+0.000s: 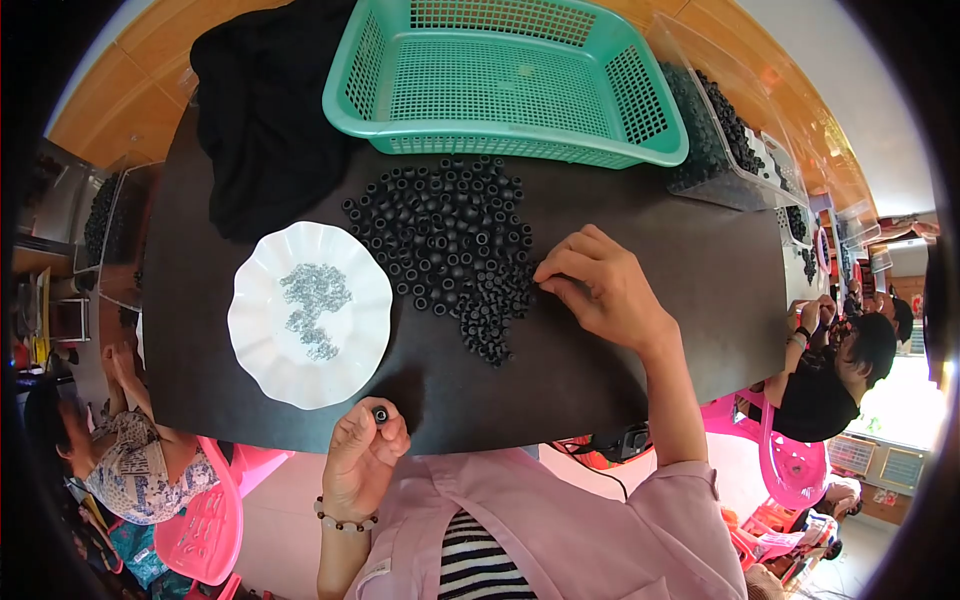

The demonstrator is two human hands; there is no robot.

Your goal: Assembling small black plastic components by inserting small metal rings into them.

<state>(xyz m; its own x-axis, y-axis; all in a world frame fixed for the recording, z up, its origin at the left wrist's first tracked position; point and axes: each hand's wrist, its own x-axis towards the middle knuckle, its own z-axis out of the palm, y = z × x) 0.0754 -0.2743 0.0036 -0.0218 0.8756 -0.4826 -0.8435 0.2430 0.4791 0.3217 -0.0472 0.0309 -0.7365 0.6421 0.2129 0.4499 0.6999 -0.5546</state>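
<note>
My left hand [366, 440] is closed near the table's front edge, pinching a small round black cap [380, 414] with a hollow centre between thumb and fingers. At the right side of a heap, my right hand [605, 290] has thumb and forefinger drawn together against the small parts; whatever is between the tips is too small to make out. The heap holds larger black caps [440, 230] at the back and smaller black pieces [487, 325] at its front. Left of it lies a white scalloped plate [262, 345] with many tiny clear pieces [315, 300] on it.
A green plastic basket [500, 135] stands behind the heap, beside a dark cloth [265, 120]. Clear bins of black parts stand at the right [730, 150] and left [110, 220]. Other people sit at the left [140, 460] and right [830, 370] on pink chairs.
</note>
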